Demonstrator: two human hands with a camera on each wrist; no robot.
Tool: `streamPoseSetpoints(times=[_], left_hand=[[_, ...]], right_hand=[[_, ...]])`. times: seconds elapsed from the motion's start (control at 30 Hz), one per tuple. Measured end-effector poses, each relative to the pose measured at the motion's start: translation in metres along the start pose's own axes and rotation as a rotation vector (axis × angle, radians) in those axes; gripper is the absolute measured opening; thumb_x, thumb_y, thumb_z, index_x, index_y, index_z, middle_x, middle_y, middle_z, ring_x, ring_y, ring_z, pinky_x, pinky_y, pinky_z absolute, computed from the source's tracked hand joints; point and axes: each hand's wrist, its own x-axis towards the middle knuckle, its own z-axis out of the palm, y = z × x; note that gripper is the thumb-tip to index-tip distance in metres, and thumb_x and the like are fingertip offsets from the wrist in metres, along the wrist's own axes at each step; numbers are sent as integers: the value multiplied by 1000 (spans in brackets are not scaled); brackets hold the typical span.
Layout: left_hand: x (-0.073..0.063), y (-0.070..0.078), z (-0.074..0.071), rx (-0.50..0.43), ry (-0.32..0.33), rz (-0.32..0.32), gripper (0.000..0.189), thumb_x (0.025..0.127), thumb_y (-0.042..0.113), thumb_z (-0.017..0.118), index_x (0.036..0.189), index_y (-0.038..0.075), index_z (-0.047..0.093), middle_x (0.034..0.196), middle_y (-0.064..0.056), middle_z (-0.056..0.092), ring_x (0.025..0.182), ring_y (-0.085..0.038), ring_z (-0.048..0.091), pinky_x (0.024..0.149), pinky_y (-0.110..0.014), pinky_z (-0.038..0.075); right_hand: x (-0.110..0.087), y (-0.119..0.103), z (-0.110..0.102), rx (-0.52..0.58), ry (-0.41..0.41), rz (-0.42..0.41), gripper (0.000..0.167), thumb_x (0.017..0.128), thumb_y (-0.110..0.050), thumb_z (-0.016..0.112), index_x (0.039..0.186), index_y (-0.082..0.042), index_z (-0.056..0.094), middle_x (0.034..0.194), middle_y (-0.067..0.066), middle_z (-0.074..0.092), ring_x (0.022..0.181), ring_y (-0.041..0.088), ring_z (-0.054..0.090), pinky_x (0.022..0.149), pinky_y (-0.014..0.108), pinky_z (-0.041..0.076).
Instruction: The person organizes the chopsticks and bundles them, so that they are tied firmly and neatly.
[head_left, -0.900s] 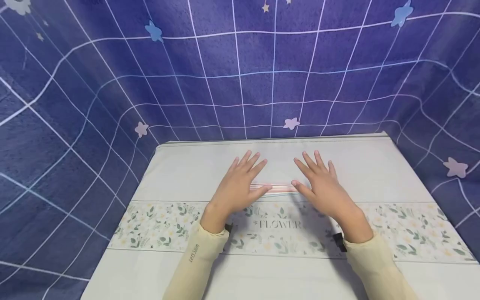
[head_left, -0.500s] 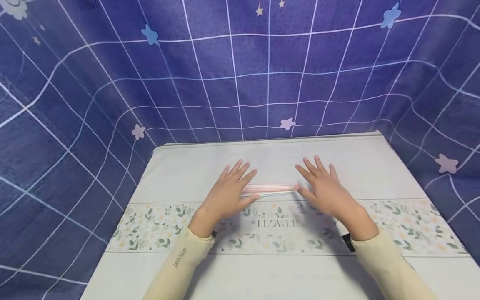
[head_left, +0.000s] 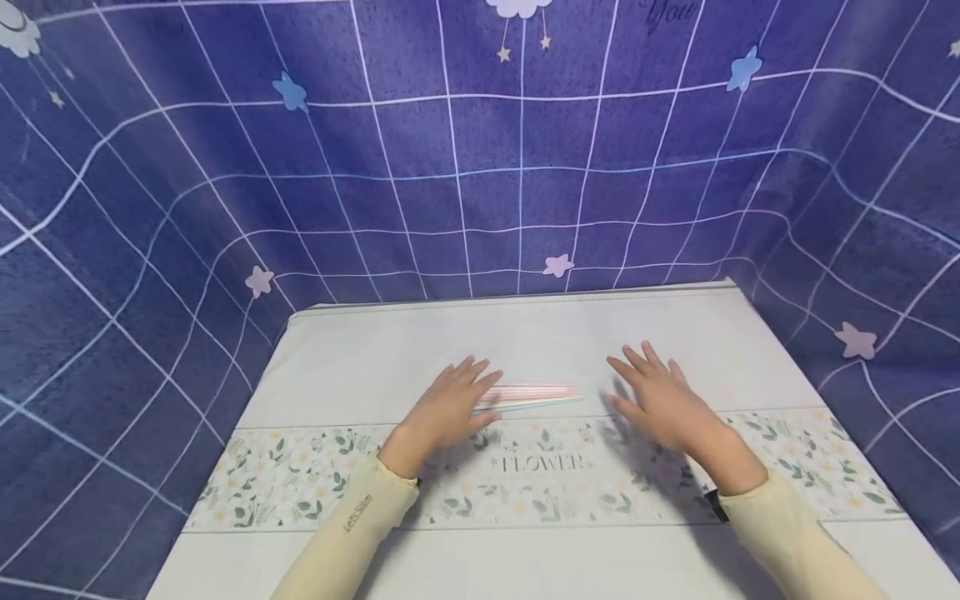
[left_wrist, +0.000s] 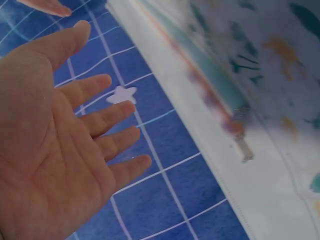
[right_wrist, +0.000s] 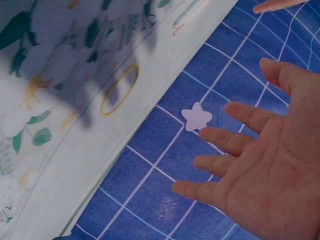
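Note:
Several thin pink, white and blue strips (head_left: 532, 394) lie side by side on the cloth. Their exact kind cannot be told. My left hand (head_left: 444, 408) hovers over their left end and hides part of it, fingers spread and holding nothing. In the left wrist view a teal strip (left_wrist: 217, 77) ends in a small silvery patch, and the left palm (left_wrist: 60, 150) shows bare. To the right of the strips my right hand (head_left: 663, 410) is held above the cloth, also with spread fingers and an empty palm. A thin yellow ring (right_wrist: 120, 90) lies on the cloth in the right wrist view.
A white cloth with a floral band and the word FLOWER (head_left: 540, 463) covers the table. Dark blue grid-patterned curtain (head_left: 420, 200) with stars surrounds its back and sides.
Both hands have moved apart, the left one leftward and the right one rightward, baring the strips' right end. The head view has tilted up slightly and shifted.

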Motion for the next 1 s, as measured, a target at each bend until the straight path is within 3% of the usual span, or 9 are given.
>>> streamPoseSetpoints(times=[0.17,0.4,0.7,1.0], left_hand=[[8,-7,16,25,-16,-1,66,105,48,60,162,18,42,166,-14,44,158,-36,37,129,-58,28],[5,-17,34,51,32,20,59,100,39,71,152,16,55,146,-7,64,135,-27,63,118,-47,46],[13,-20,33,49,96,44,42,99,26,73,139,18,65,132,-3,69,121,-24,68,110,-44,53],[14,-25,31,53,67,25,37,101,23,69,138,20,64,126,-3,70,115,-25,67,105,-48,54]], right_hand=[[-2,8,7,25,2,13,64,109,-45,54,161,-9,41,169,28,30,160,55,15,121,79,13],[0,6,17,44,26,-19,60,108,-40,59,155,-5,49,163,30,42,157,57,22,119,79,22],[3,5,16,38,58,-28,52,106,-34,62,147,-2,57,156,32,49,154,60,26,117,78,28],[5,0,19,51,51,-42,51,106,-32,62,145,0,58,153,34,51,153,62,27,118,76,29]])
